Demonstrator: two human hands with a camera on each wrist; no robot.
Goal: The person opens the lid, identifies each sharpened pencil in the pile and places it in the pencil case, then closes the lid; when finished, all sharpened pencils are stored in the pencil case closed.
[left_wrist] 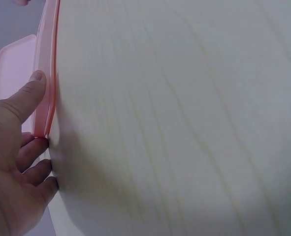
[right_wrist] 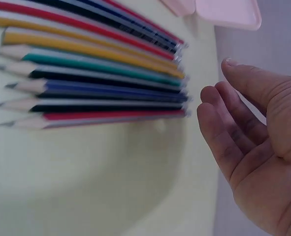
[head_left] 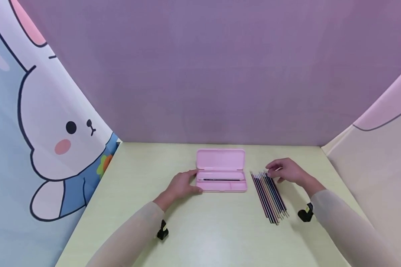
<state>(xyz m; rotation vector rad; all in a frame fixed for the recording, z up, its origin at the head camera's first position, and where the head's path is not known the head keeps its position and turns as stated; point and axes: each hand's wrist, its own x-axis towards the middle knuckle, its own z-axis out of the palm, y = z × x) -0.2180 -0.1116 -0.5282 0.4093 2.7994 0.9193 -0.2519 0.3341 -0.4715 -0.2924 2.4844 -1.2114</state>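
Observation:
A pink pencil case [head_left: 220, 159] lies on the table with its lid raised at the back. One dark pencil [head_left: 221, 180] lies lengthwise inside it. At the case's left end, my left hand [head_left: 181, 184] grips it, thumb on the front wall and fingers round the end; the left wrist view shows the thumb [left_wrist: 28, 98] against the pink side. To the right, a row of striped pencils [head_left: 267, 196] lies side by side, tips toward me. My right hand [head_left: 289, 171] hovers at their far ends, its loosely bent fingers [right_wrist: 211, 120] just off them and nothing between them.
Pale wood-grain table [head_left: 200, 230] extends in front of the case. A purple backdrop [head_left: 220, 74] rises behind its far edge. A rabbit-print cloth [head_left: 53, 122] hangs at the left, and another printed cloth [head_left: 381, 159] at the right.

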